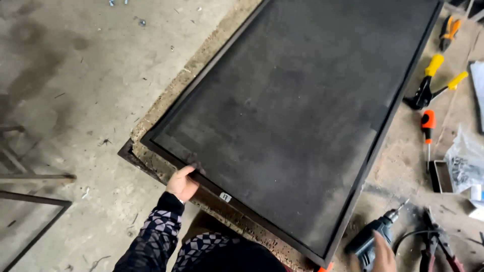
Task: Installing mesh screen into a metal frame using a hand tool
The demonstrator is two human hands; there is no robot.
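Fingers of the left hand [182, 182] pinch the near edge of a dark mesh screen frame [297, 116], which lies flat on a worn workbench [403, 171] and fills most of it. Right hand [384, 254] rests closed on a cordless drill [372, 238] (partly cut off by the picture's bottom edge). Yellow-handled pliers [433, 83] and an orange screwdriver [428, 128] lie just right of the frame.

A single head-worn camera looks steeply down from above the person, tilted so the framed mesh screen [297, 116] runs diagonally up from the fingers of the left hand [182, 183]. It sits fairly near: both hands fall at the bottom edge, the right hand [384, 254] cut off there. Beyond the right fingers lies the workbench [403, 166]; left of the left fingers, concrete floor [75, 90].
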